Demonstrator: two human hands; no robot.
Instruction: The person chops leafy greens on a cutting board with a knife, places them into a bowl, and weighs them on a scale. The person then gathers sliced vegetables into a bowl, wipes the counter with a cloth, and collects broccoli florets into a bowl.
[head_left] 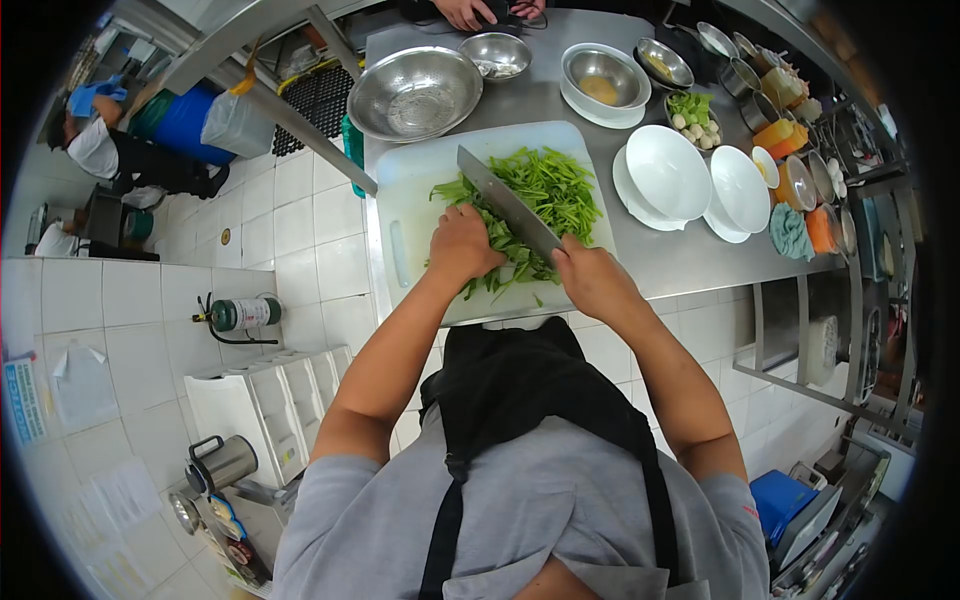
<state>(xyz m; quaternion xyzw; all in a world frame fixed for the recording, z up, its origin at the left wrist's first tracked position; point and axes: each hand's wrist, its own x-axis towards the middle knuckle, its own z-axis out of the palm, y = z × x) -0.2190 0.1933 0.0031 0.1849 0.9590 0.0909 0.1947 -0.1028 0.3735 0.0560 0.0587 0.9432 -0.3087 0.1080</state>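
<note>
My right hand (592, 277) is closed round the handle of a broad kitchen knife (508, 205), whose blade points up and to the left across the greens. My left hand (463, 245) presses on the leafy greens (478, 212) left of the blade, fingers curled over them. Right of the blade lies a heap of cut green stems (555, 185). All of it rests on a white cutting board (405, 175). A few loose leaf pieces are scattered near the board's front edge.
A large steel bowl (415, 95) stands behind the board, beside a smaller steel bowl (497, 57). White bowls (668, 172) line the right, near a bowl of mushrooms and greens (693, 120). Another person's hands (487, 12) are at the far table edge.
</note>
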